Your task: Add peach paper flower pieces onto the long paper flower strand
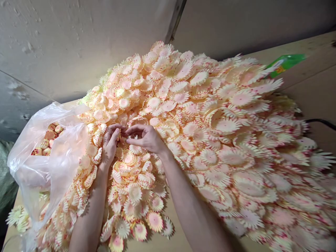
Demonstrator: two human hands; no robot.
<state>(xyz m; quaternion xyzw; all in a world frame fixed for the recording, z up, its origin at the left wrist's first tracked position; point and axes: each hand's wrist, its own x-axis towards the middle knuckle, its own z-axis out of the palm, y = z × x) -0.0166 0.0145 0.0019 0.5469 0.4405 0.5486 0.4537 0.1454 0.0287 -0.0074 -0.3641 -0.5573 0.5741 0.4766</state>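
Observation:
A great heap of pale, flower-shaped petal pieces point(183, 101), cream with pink centres and red-flecked fringed edges, spreads around both hands. My left hand point(111, 140) is over the left part of the heap, its fingers bent inward and the thumb drawn close to them. Facing it, my right hand point(145, 137) has its thumb and forefinger curved toward the left fingertips. The fingertips of both hands nearly meet. Whatever lies between them blends with the petal pieces behind and is too small to make out. A looser cluster of petal pieces point(133, 194) lies between my forearms.
A clear plastic bag point(68, 140) at the left holds several small reddish-cream rolled pieces point(51, 134). A green packet point(288, 63) lies at the far right, with a black cable point(321, 121) below it. A wall point(91, 42) stands behind the wooden table point(178, 231).

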